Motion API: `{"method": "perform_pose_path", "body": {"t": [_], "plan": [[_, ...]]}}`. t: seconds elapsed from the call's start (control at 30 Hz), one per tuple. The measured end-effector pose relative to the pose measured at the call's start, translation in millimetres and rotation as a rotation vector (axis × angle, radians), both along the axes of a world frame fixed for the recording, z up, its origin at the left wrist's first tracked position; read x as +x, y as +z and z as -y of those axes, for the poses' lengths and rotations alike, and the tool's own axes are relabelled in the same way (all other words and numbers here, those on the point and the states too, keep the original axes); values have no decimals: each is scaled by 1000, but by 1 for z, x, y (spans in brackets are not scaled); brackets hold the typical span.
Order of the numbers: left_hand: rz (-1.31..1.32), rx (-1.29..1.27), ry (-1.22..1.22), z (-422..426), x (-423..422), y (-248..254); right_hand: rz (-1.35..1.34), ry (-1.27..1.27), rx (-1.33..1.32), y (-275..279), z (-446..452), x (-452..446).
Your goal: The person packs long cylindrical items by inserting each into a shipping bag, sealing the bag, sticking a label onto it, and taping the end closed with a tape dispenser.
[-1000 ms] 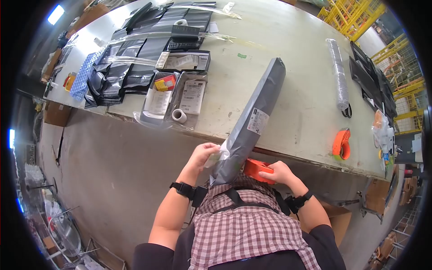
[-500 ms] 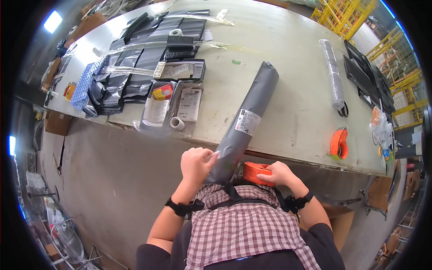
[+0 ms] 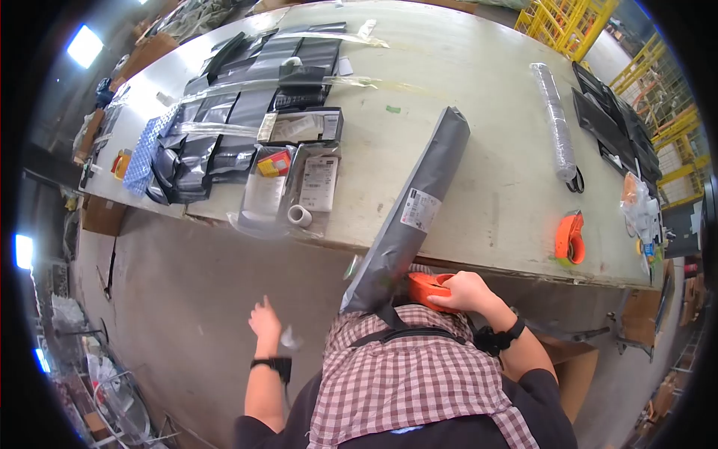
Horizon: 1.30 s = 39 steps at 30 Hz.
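A long grey plastic-wrapped package (image 3: 396,236) lies slantwise across the table's front edge, its near end overhanging against the checked apron (image 3: 411,367). A white printed label (image 3: 420,209) sits on its side. Around an orange tape dispenser (image 3: 428,289) my right hand (image 3: 465,290) is closed, beside the package's near end. Off to the left, my left hand (image 3: 265,322) is out over the floor, fingers apart and holding nothing. Close by it a small whitish scrap (image 3: 290,339), blurred, appears to be in the air.
Flat black bags (image 3: 239,112) cover the table's left side. Boxes with labels (image 3: 319,183) and a small white roll (image 3: 299,216) sit near the front edge. At right are a clear wrapped roll (image 3: 553,123), a second orange dispenser (image 3: 570,238) and more black bags (image 3: 609,123).
My left hand has left the package's near end and swung left and down, and a small scrap has appeared beside it. My right hand still holds the tape dispenser, almost unmoved.
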State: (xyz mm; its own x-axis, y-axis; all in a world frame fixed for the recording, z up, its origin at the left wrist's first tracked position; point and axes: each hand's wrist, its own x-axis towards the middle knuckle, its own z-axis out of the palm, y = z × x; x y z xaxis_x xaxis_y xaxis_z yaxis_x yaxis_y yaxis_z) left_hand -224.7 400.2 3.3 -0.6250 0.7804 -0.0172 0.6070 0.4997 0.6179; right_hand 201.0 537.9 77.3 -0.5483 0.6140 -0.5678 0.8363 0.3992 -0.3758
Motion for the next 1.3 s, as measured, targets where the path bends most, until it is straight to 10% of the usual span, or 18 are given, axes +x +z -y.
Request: {"method": "perform_pose_path", "body": {"t": [0.1,0.2,0.3,0.4,0.87,1.17,1.3], "plan": [[-238,261,-92,-9,34,72,8,9,-13,-3,1,-1],[330,357,-959,-50,114,176,58,42,-51,-5,-7,-9],[182,225,-1460,-61,183,136,44,66,-18,-4,-9,-17],[-186,-84,-1067,-69,170,74,73,78,-32,0,-14,-21],[410,-237,-842,-69,144,33,-61,-128,-96,-6,3,-17],[1307,-388,-811,-107,107,40,-348,-439,-276,31,12,4],[2031,-488,-529,-87,120,-37,-472,-586,-417,44,6,16]]}}
